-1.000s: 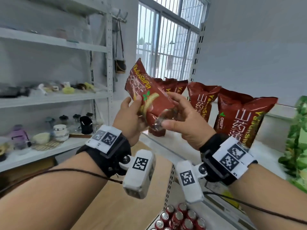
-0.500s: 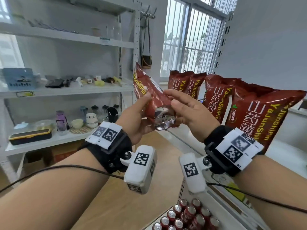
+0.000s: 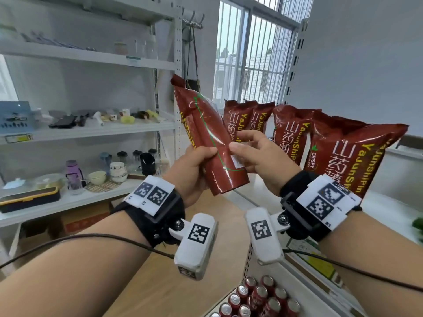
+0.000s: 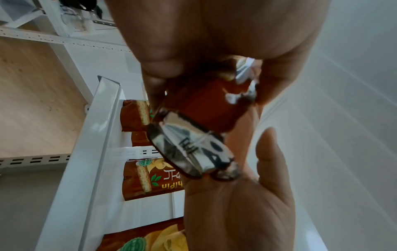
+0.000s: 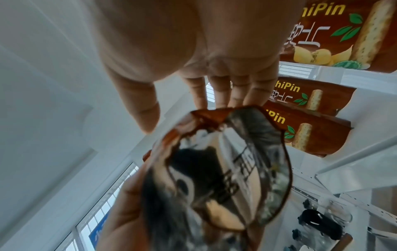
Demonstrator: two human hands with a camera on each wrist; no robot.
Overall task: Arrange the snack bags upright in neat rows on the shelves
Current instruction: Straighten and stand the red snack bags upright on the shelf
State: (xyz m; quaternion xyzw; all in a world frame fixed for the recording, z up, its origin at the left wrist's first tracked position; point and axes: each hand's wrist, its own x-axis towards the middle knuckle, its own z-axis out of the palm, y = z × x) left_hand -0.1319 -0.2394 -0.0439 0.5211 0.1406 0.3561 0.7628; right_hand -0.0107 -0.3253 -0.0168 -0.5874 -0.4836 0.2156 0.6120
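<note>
A dark red snack bag (image 3: 209, 143) is held in the air in front of the shelf (image 3: 389, 209), tilted so that its top leans to the left and its silvery bottom gusset (image 4: 191, 151) faces down toward the wrists. The bag is gripped low on its body by the left hand (image 3: 194, 170), with the fingers curled round its left edge and the thumb laid across the front — a firm wrap rather than a pinch. The right hand (image 3: 263, 156) is set against the bag's right side; its fingers (image 5: 223, 91) are seen nearly straight in the right wrist view, and the thumb tip is pressed to the bag near a small white label. Whether the right fingers close behind the bag cannot be told.

To the right, four more red snack bags (image 3: 357, 156) are stood upright in a row on the white shelf, their printed fronts turned toward the camera. Below the shelf, a cluster of red drink cans (image 3: 256, 298) is seen from above. On the left, a white rack (image 3: 91, 131) is loaded with small household items — cups, bowls, a purple bottle (image 3: 72, 175) and a yellow-edged case (image 3: 29, 197). A barred window (image 3: 251, 65) is seen behind the bags.
</note>
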